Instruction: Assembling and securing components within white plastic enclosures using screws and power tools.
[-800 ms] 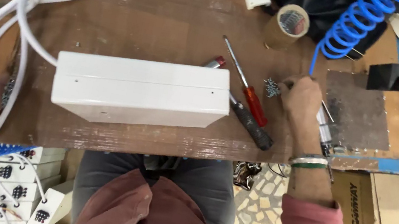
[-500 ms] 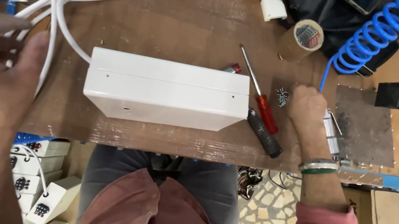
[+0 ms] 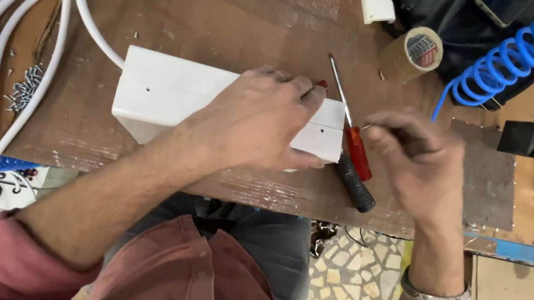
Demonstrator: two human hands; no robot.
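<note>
On the scuffed wooden desk (image 3: pixel 247 15), the left hand (image 3: pixel 257 123), earlier at the white cables (image 3: pixel 17 33), now lies spread open on the smooth white rectangular box (image 3: pixel 160 91). The right hand (image 3: pixel 415 161) pinches a small screw beside the red-handled screwdriver (image 3: pixel 354 132).

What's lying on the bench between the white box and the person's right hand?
In the head view, a red-handled screwdriver and a black-handled tool lie between the white box and the right hand. The left hand rests on the box.
</note>
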